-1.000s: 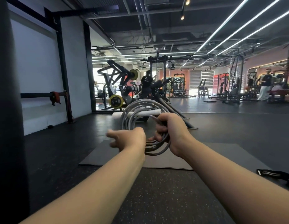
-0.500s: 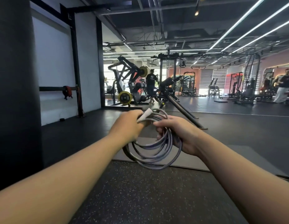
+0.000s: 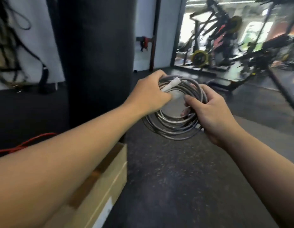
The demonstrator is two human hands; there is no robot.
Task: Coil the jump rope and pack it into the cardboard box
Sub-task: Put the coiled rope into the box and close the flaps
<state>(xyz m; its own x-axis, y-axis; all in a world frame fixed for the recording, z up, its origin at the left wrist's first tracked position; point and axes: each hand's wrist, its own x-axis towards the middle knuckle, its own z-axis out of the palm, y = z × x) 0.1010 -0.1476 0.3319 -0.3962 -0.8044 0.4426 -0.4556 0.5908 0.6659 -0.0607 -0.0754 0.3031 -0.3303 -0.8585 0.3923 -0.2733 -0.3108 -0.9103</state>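
Observation:
A grey jump rope (image 3: 174, 129) is wound into a round coil of several loops, held up at chest height in front of me. My left hand (image 3: 149, 94) grips the coil's upper left side together with a white handle (image 3: 171, 83). My right hand (image 3: 210, 111) clasps the coil's right side, fingers wrapped through the loops. The cardboard box (image 3: 108, 175) stands on the floor at the lower left, below my left forearm, which hides most of it; its top looks open.
A black punching bag (image 3: 96, 55) hangs straight ahead on the left. A red cord (image 3: 27, 142) lies on the floor behind the box. Dark straps hang on the white wall at far left. Blurred gym machines (image 3: 225, 38) fill the back right. Dark rubber floor lies below.
The view has swung left and down, bringing the punching bag and the cardboard box into sight. Both hands still hold the coil, carried leftwards with the turn.

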